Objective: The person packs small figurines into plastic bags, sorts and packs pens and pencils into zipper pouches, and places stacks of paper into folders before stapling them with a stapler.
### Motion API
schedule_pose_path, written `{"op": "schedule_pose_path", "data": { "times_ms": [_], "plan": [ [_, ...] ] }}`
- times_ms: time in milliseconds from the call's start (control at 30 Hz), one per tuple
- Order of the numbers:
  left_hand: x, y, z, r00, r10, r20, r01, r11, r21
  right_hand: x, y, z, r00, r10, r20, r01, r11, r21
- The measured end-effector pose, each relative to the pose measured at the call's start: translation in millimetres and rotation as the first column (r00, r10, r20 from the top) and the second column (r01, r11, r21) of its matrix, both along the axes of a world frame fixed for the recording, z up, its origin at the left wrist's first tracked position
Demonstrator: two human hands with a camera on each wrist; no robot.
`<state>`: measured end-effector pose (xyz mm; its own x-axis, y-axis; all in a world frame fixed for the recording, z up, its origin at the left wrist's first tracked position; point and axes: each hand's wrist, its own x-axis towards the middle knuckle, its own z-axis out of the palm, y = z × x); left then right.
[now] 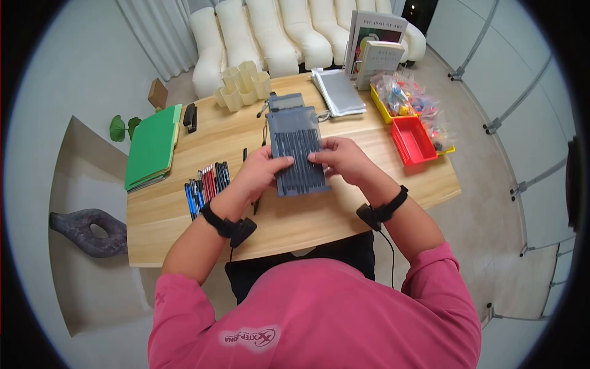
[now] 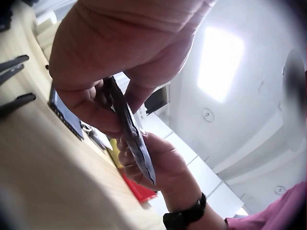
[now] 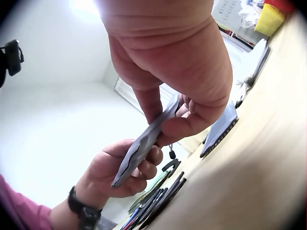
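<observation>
A dark translucent pouch [image 1: 298,144] with several black pens inside is held above the table, thumbs on its upper face. The left hand [image 1: 261,169] grips its left edge and the right hand [image 1: 344,161] its right edge. Seen edge-on in the left wrist view, the pouch [image 2: 134,134] is pinched between thumb and curled fingers of the left hand [image 2: 120,52]; in the right wrist view the right hand [image 3: 177,72] pinches the pouch [image 3: 144,143] likewise. Another grey pouch [image 1: 287,101] lies just beyond it on the table.
Several pens [image 1: 209,184] lie at the left, near a green folder [image 1: 153,147] and a black stapler [image 1: 190,117]. A cream honeycomb holder [image 1: 243,86], clear sleeves [image 1: 339,92], standing books [image 1: 380,61], a red basket [image 1: 413,141] and a yellow basket [image 1: 382,109] sit farther back.
</observation>
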<state>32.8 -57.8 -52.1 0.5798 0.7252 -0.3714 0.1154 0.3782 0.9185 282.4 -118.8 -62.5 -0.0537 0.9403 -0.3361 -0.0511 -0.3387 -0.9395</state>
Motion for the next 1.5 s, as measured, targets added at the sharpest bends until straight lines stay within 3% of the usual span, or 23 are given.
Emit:
{"op": "schedule_pose_path", "data": {
  "times_ms": [100, 167, 233, 300, 367, 433, 467, 500, 567, 667, 733, 833, 1133, 1200, 1367, 1433, 1500],
  "plan": [
    [15.2, 43.1, 9.9, 0.998, 0.052, 0.023, -0.055, 0.988, 0.142, 3.7, 45.6, 9.8, 0.987, -0.123, 0.105, 0.103, 0.979, 0.173],
    [27.2, 72.0, 21.6, 0.994, 0.091, 0.068, -0.103, 0.973, 0.207, 6.2, 74.4, 24.3, 0.977, -0.194, 0.091, 0.160, 0.942, 0.296],
    [37.8, 104.0, 23.6, 0.985, 0.095, 0.147, -0.148, 0.900, 0.411, 10.9, 105.3, 26.0, 0.967, -0.253, 0.023, 0.221, 0.883, 0.413],
    [47.5, 127.2, 14.4, 0.981, 0.149, 0.126, -0.188, 0.888, 0.419, 14.2, 133.0, 17.1, 0.954, -0.289, 0.081, 0.245, 0.905, 0.349],
    [53.3, 147.5, -12.7, 0.978, 0.184, -0.101, -0.150, 0.947, 0.283, 15.7, 145.6, -1.4, 0.936, -0.322, 0.144, 0.274, 0.921, 0.277],
    [55.3, 156.5, -37.1, 0.974, 0.176, -0.145, -0.136, 0.960, 0.246, 21.0, 158.9, -25.1, 0.872, -0.260, 0.415, 0.228, 0.965, 0.125],
    [54.9, 159.0, -47.4, 0.953, 0.161, -0.256, -0.091, 0.960, 0.264, 23.9, 163.5, -44.0, 0.825, -0.272, 0.495, 0.187, 0.959, 0.214],
    [53.8, 158.8, -55.7, 0.919, 0.147, -0.366, -0.044, 0.961, 0.274, 21.8, 159.8, -44.1, 0.825, -0.270, 0.496, 0.189, 0.960, 0.209],
    [52.6, 160.6, -71.6, 0.919, 0.155, -0.362, -0.060, 0.964, 0.260, 16.5, 153.1, -44.7, 0.736, -0.259, 0.625, 0.166, 0.965, 0.203],
    [49.3, 167.1, -94.3, 0.954, 0.187, -0.235, -0.109, 0.945, 0.308, 14.1, 149.9, -41.1, 0.733, -0.191, 0.653, 0.162, 0.981, 0.104],
    [49.7, 161.3, -82.3, 0.925, 0.204, -0.321, -0.047, 0.899, 0.436, 13.7, 150.1, -47.8, 0.717, -0.175, 0.674, 0.162, 0.983, 0.082],
    [47.9, 159.4, -80.9, 0.877, 0.233, -0.420, 0.007, 0.868, 0.497, 14.7, 151.1, -52.5, 0.649, -0.241, 0.721, 0.151, 0.970, 0.189],
    [37.0, 162.9, -93.9, 0.867, 0.267, -0.420, 0.012, 0.832, 0.554, 3.1, 140.7, -42.7, 0.591, -0.182, 0.786, 0.093, 0.983, 0.157],
    [35.7, 168.2, -100.3, 0.876, 0.263, -0.404, -0.002, 0.840, 0.543, -0.7, 137.4, -49.6, 0.553, -0.351, 0.756, 0.143, 0.934, 0.328],
    [35.4, 171.1, -107.5, 0.902, 0.257, -0.347, -0.031, 0.840, 0.542, 2.9, 129.4, -40.4, 0.566, -0.285, 0.774, 0.110, 0.956, 0.272],
    [37.2, 164.9, -101.0, 0.838, 0.374, -0.397, -0.044, 0.773, 0.633, 3.4, 129.5, -40.5, 0.568, -0.277, 0.775, 0.112, 0.959, 0.261],
    [37.9, 162.4, -93.6, 0.839, 0.348, -0.419, -0.048, 0.814, 0.579, 3.0, 127.4, -38.8, 0.601, -0.277, 0.750, 0.145, 0.960, 0.239]
  ]
}}
